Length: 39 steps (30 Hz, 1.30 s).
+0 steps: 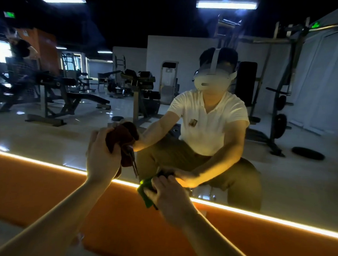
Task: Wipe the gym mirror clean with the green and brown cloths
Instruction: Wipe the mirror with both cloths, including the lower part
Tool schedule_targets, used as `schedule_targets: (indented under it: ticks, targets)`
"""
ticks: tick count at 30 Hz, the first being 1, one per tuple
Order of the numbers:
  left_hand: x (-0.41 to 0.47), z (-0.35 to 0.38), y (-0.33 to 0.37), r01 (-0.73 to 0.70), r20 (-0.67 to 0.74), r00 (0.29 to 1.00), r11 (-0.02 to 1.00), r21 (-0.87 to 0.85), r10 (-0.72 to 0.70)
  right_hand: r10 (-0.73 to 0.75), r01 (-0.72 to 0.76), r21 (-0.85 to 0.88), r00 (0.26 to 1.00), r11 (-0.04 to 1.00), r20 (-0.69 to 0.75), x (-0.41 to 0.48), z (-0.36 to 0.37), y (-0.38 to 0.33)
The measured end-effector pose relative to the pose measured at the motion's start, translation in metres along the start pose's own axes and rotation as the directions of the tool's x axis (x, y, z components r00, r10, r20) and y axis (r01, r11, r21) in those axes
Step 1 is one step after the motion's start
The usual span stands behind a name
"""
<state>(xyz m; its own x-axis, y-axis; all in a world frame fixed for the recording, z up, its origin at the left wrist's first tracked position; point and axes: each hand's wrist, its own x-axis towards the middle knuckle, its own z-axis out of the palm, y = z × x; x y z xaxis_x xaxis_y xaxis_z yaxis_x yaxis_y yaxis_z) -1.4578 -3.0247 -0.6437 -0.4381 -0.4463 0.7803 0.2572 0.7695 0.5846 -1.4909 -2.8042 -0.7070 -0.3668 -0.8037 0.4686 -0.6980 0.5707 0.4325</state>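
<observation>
Glass fills most of what I see: the big gym mirror stands right in front of me. In it I see myself in a white shirt, with dark gym machines behind. Under the mirror runs a wide orange wall. A thin bright light strip glows along the line where the two meet. My left hand is up at the glass. Its fingers are curled tight around the brown cloth, which is bunched up and pushed against the mirror. My right hand is lower, at the bottom edge of the mirror, just over the light strip. Its fingers and thumb pinch the small green cloth. I cannot tell if the green cloth touches the glass.
</observation>
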Motion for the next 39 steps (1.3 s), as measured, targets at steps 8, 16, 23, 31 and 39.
schedule_targets:
  ticks: [8,16,23,31,39]
  targets:
    - [0.002,-0.001,-0.007,-0.044,0.016,0.999,0.999,-0.003,0.044,0.628,-0.675,0.18,0.509,0.715,-0.588,-0.034,-0.074,0.106]
    - [0.012,-0.014,-0.027,-0.104,-0.025,0.994,0.994,-0.033,0.103,0.509,-0.535,0.132,0.658,0.835,-0.555,0.062,-0.03,0.012]
    - [0.013,-0.006,-0.034,-0.174,-0.01,0.985,0.984,-0.031,0.174,0.224,-0.273,-0.048,0.868,0.961,-0.443,0.056,-0.032,0.022]
    - [0.035,-0.004,-0.039,-0.176,-0.121,0.98,0.971,-0.162,0.158,0.684,-0.757,0.155,0.458,0.635,-0.569,-0.032,-0.052,0.084]
    - [0.035,-0.035,-0.1,-0.239,-0.024,0.971,0.971,-0.025,0.238,0.596,-0.614,0.185,0.575,0.767,-0.561,0.065,-0.007,-0.01]
